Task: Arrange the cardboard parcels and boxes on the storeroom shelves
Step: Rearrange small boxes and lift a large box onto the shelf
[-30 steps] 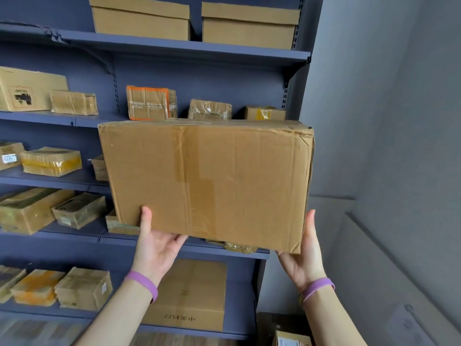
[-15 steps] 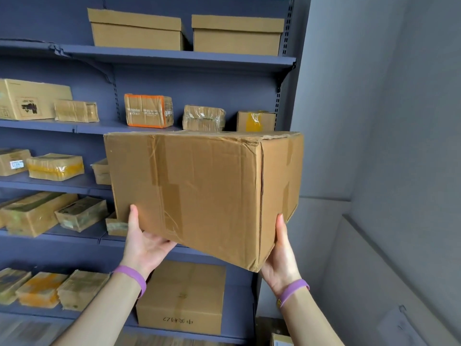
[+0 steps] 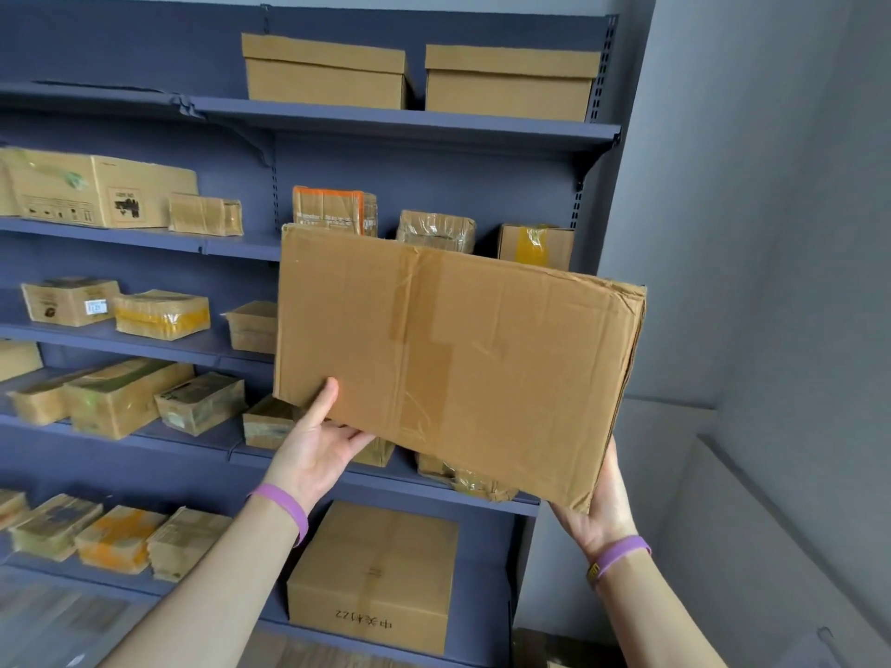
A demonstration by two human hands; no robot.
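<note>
Cardboard box (image 3: 458, 359) tilts in my grip, left hand (image 3: 318, 448) pinching its lower-left edge, thumb on the near face, right hand (image 3: 602, 515) cupping the lower-right corner, fingers hidden.

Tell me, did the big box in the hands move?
Yes. The big box has slid right: its left edge now lines up under the orange-taped parcel. Its right end has also tipped down, out of line with the shelf.

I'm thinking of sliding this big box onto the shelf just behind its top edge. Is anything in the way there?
Yes. Three items stand on that shelf behind the box: an orange-taped parcel, a wrapped parcel and a yellow-taped box. The box would likely hit them.
</note>
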